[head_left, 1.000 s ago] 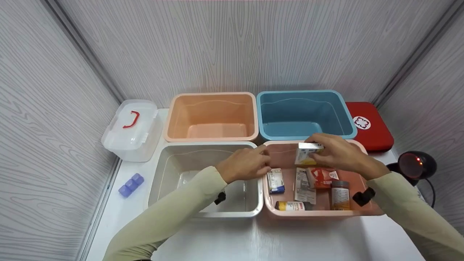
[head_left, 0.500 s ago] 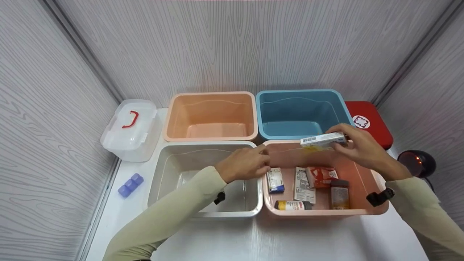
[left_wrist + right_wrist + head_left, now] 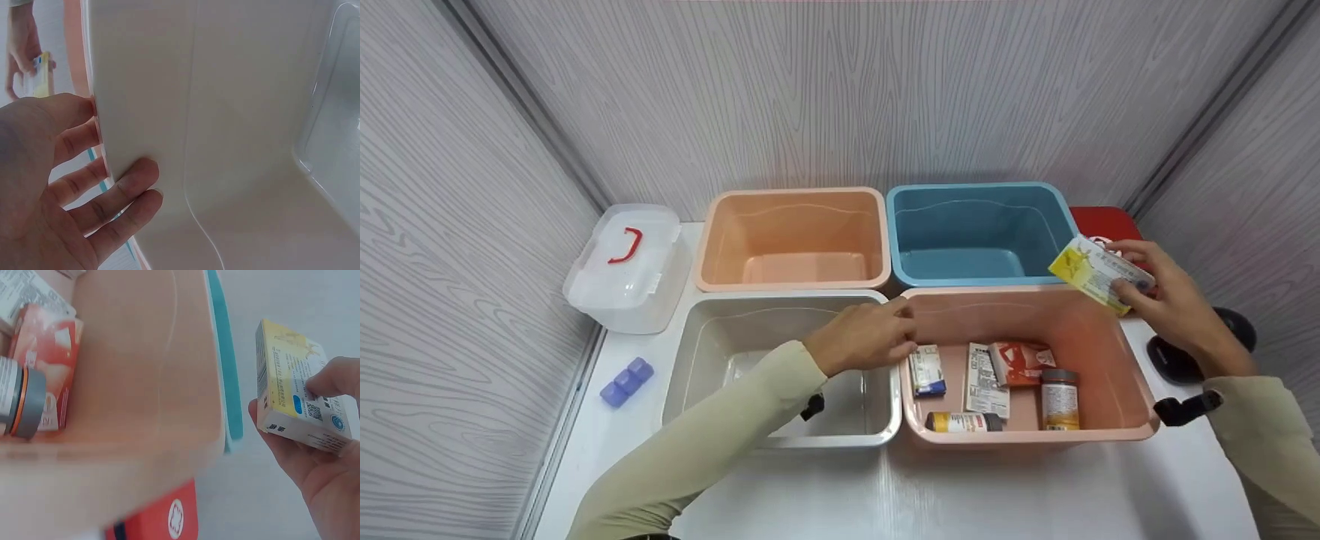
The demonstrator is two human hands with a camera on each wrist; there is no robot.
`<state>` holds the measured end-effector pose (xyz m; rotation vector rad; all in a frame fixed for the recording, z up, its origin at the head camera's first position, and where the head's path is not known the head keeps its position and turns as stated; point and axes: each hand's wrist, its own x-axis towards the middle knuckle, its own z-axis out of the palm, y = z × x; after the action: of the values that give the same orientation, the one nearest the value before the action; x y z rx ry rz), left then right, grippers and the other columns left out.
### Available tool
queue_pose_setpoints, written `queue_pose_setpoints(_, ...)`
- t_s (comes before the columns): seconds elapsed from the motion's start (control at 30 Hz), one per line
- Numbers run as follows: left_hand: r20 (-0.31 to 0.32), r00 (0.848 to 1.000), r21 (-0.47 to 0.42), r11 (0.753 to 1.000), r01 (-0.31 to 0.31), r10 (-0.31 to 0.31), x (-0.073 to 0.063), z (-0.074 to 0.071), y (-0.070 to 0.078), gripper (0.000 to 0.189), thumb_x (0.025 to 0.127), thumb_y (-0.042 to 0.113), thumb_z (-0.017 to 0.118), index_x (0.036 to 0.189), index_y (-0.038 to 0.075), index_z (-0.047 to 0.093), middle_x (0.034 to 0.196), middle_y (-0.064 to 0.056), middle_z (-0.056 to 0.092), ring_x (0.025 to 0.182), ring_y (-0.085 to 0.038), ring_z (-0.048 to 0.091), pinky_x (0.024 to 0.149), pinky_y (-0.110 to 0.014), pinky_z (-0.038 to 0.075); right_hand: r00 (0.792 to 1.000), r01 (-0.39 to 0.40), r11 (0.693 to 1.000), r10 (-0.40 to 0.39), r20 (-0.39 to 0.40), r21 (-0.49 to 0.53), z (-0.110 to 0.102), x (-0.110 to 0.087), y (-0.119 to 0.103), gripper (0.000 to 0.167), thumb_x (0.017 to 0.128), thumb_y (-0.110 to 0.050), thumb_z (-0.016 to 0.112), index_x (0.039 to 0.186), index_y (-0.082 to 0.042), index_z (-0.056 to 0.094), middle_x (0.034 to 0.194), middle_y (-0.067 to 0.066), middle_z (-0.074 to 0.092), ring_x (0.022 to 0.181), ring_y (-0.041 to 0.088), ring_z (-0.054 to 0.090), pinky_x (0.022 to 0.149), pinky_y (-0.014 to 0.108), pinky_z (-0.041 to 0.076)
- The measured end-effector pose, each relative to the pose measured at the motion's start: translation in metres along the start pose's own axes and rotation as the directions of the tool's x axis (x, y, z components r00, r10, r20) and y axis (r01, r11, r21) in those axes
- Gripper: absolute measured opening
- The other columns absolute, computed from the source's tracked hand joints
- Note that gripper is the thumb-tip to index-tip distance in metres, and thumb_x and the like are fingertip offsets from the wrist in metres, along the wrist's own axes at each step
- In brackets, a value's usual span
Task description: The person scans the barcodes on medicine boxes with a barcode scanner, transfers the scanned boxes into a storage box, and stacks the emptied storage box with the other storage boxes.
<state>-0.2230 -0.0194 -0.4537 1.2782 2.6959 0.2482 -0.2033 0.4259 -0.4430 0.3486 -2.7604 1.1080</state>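
Note:
My right hand [image 3: 1174, 307] pinches a yellow-and-white medicine box [image 3: 1099, 274] between thumb and fingers. It is raised over the back right corner of the pink bin [image 3: 1099, 352], overlapping the red case in the head view. From the right wrist, one printed side of the medicine box [image 3: 301, 382] shows small text and a QR code. My left hand [image 3: 866, 337] rests at the rim between the grey bin [image 3: 780, 442] and the pink one. Seen from the left wrist, its loosely bent fingers [image 3: 121, 194] straddle the grey bin's rim, two of them on the inner wall.
The pink bin contains several packs, including a red box [image 3: 1020, 363], and bottles such as a dark-lidded jar [image 3: 1060, 401]. Behind stand an orange bin [image 3: 795, 217] and a blue bin [image 3: 982, 217]. A red case [image 3: 1102, 221], black scanner-like device [image 3: 1174, 360] and clear lidded box [image 3: 622, 277] flank them.
My right hand has carried the medicine box up and right from inside the pink bin, turning its broad yellow-and-white face into view. The left hand stays at the rim.

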Motion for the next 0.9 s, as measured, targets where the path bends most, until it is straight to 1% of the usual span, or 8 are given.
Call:
queue_pose_setpoints(0.17, -0.001, 1.0, -0.01, 1.0, -0.003, 0.003, -0.001, 0.0, -0.001, 0.029, 0.111, 0.033, 0.059, 0.124, 0.015, 0.078, 0.145, -0.008, 0.064, 0.109, -0.027, 0.073, 0.096, -0.044, 0.063, 0.995, -0.067, 0.995, 0.072, -0.071, 0.069, -0.011, -0.015, 0.02, 0.052, 0.111, -0.014, 0.061, 0.162, -0.014, 0.046, 0.141, -0.012, 0.045, 0.113, 0.001, 0.048, 0.083, 0.015, 0.04)
queue_pose_setpoints(0.27, 0.005, 1.0, -0.012, 1.0, 0.005, -0.005, -0.001, 0.0, -0.001, 0.029, 0.111, 0.033, 0.059, 0.125, 0.016, 0.078, 0.146, -0.008, 0.064, 0.112, -0.027, 0.073, 0.097, -0.044, 0.062, 0.987, -0.119, 0.961, 0.141, -0.073, 0.252, -0.016, -0.025, 0.035, 0.047, 0.113, -0.013, 0.058, 0.159, -0.016, 0.047, 0.138, -0.012, 0.043, 0.075, 0.002, 0.054, 0.056, 0.021, 0.04)
queue_pose_setpoints(0.33, 0.011, 1.0, -0.011, 1.0, 0.009, -0.009, 0.0, 0.0, -0.001, 0.029, 0.111, 0.034, 0.059, 0.125, 0.016, 0.078, 0.147, -0.008, 0.064, 0.113, -0.027, 0.072, 0.098, -0.044, 0.062, 0.978, -0.151, 0.894, 0.199, -0.07, 0.422, -0.017, -0.033, 0.045, 0.043, 0.113, -0.01, 0.057, 0.154, -0.016, 0.051, 0.138, -0.008, 0.045, 0.052, 0.006, 0.043, 0.041, 0.029, 0.03)
queue_pose_setpoints(0.4, 0.015, 1.0, -0.009, 1.0, 0.012, -0.011, 0.0, -0.001, 0.0, 0.029, 0.111, 0.034, 0.059, 0.125, 0.017, 0.078, 0.148, -0.008, 0.064, 0.113, -0.027, 0.073, 0.098, -0.044, 0.062, 0.962, -0.174, 0.795, 0.263, -0.071, 0.581, -0.015, -0.041, 0.054, 0.039, 0.111, -0.008, 0.059, 0.149, -0.017, 0.055, 0.137, -0.006, 0.048, 0.047, 0.007, 0.04, 0.037, 0.032, 0.026)
queue_pose_setpoints(0.53, 0.03, 0.999, -0.024, 0.999, 0.022, -0.022, 0.0, -0.001, 0.0, 0.029, 0.111, 0.034, 0.058, 0.125, 0.017, 0.077, 0.149, -0.008, 0.063, 0.113, -0.027, 0.072, 0.098, -0.044, 0.062, 0.932, -0.171, 0.651, 0.351, -0.094, 0.74, -0.007, -0.057, 0.07, 0.037, 0.109, -0.007, 0.063, 0.144, -0.016, 0.058, 0.129, -0.001, 0.052, 0.078, 0.004, 0.061, 0.06, 0.016, 0.051)
queue_pose_setpoints(0.67, 0.035, 0.999, -0.027, 0.999, 0.032, -0.031, 0.0, -0.001, 0.001, 0.029, 0.111, 0.034, 0.059, 0.127, 0.017, 0.077, 0.148, -0.007, 0.063, 0.113, -0.027, 0.071, 0.099, -0.043, 0.061, 0.905, -0.203, 0.581, 0.419, -0.075, 0.788, 0.006, -0.072, 0.085, 0.04, 0.11, -0.011, 0.063, 0.148, -0.018, 0.054, 0.13, -0.001, 0.046, 0.102, 0.005, 0.065, 0.081, 0.016, 0.059)
queue_pose_setpoints(0.77, 0.029, 0.999, -0.019, 0.999, 0.032, -0.031, 0.0, -0.001, 0.001, 0.028, 0.111, 0.034, 0.06, 0.127, 0.017, 0.077, 0.147, -0.007, 0.063, 0.112, -0.026, 0.071, 0.099, -0.043, 0.061, 0.861, -0.274, 0.532, 0.507, -0.042, 0.801, 0.018, -0.081, 0.094, 0.041, 0.11, -0.016, 0.064, 0.149, -0.023, 0.054, 0.129, -0.004, 0.042, 0.105, 0.003, 0.062, 0.081, 0.016, 0.058)
queue_pose_setpoints(0.9, 0.021, 1.0, 0.014, 1.0, 0.016, -0.016, 0.001, 0.0, 0.0, 0.029, 0.112, 0.034, 0.058, 0.125, 0.017, 0.077, 0.145, -0.007, 0.063, 0.112, -0.026, 0.071, 0.097, -0.042, 0.062, 0.8, -0.3, 0.428, 0.599, -0.02, 0.852, 0.033, -0.089, 0.104, 0.039, 0.109, -0.016, 0.067, 0.145, -0.027, 0.055, 0.123, -0.004, 0.048, 0.098, 0.004, 0.065, 0.079, 0.019, 0.06)
